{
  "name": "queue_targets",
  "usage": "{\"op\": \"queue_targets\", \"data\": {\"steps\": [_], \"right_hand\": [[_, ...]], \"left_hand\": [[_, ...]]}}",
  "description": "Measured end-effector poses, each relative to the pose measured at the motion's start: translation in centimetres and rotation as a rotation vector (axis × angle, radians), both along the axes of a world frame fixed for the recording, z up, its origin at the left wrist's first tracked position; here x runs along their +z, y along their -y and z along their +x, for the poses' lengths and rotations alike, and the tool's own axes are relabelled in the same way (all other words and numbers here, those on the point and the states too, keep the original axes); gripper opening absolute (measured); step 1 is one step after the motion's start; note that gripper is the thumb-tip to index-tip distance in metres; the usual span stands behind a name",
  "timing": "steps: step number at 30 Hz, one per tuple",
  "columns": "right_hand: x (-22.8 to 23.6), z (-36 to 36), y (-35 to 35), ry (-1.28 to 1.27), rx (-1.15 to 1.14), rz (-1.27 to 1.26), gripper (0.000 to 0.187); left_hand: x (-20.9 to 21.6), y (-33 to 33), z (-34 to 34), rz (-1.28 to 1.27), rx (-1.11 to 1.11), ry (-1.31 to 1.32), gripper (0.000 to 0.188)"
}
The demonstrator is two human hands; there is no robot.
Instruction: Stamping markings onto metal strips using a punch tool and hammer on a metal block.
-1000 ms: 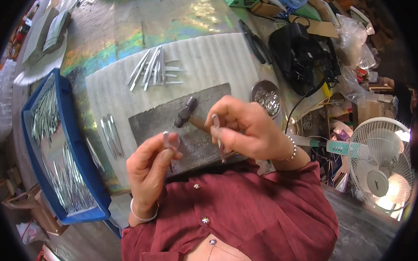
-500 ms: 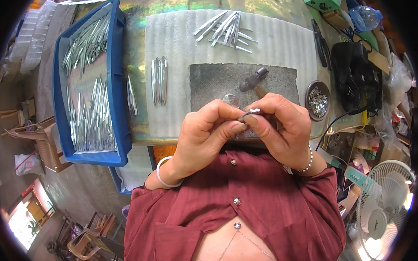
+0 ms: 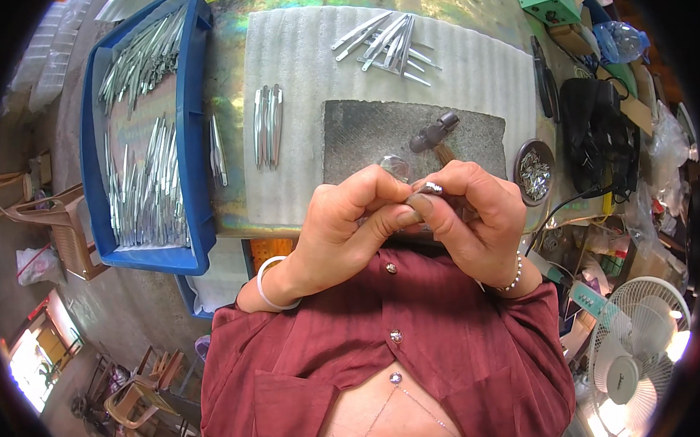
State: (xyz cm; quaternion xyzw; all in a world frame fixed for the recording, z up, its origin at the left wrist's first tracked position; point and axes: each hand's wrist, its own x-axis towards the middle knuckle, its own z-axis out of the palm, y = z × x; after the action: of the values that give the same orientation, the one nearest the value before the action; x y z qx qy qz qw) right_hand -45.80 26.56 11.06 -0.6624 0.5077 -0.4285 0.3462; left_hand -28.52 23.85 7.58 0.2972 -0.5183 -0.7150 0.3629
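Observation:
Fingertips and thumbs of my left hand (image 3: 346, 230) and my right hand (image 3: 477, 211) meet in a pinch just above the table's near edge. Between them is a small silvery metal piece with a ridged end (image 3: 430, 188); most of it is hidden by the fingers. Just beyond my hands, a hammer (image 3: 434, 134) with a dark metal head lies on a dark grey pad (image 3: 353, 130). A small clear round object (image 3: 396, 167) rests on the pad beside my left fingers.
Slender silvery metal strips (image 3: 387, 46) lie heaped on white foam sheet (image 3: 294, 55), with several more strips (image 3: 267, 128) at its left. A blue crate (image 3: 190, 120) holds many others. To the right stand a bowl of small metal pieces (image 3: 533, 175), black pliers (image 3: 546, 83) and a fan (image 3: 639, 336).
My view has shifted slightly, so the table and crate sit a little differently in it. Both hands keep their pinch, and the metal piece's ridged end has tilted slightly.

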Motion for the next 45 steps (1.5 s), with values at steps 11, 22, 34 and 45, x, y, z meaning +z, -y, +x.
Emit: {"op": "queue_targets", "data": {"steps": [11,22,34,45], "right_hand": [[-1.1,-0.3,1.2,0.571,-0.063,0.606,0.012],[-2.6,-1.2,2.0,0.851,-0.093,0.759,0.019],[-2.7,-0.9,-0.2,0.839,-0.163,0.687,0.016],[-3.2,-1.4,-1.8,0.944,-0.163,0.734,0.018]], "left_hand": [[0.2,1.5,0.2,0.324,-0.165,-0.035,0.007],[1.6,2.8,0.0,0.363,-0.298,0.093,0.014],[2.5,2.1,-0.4,0.385,-0.404,0.150,0.016],[2.1,1.1,-1.3,0.490,-0.428,0.164,0.016]]}}
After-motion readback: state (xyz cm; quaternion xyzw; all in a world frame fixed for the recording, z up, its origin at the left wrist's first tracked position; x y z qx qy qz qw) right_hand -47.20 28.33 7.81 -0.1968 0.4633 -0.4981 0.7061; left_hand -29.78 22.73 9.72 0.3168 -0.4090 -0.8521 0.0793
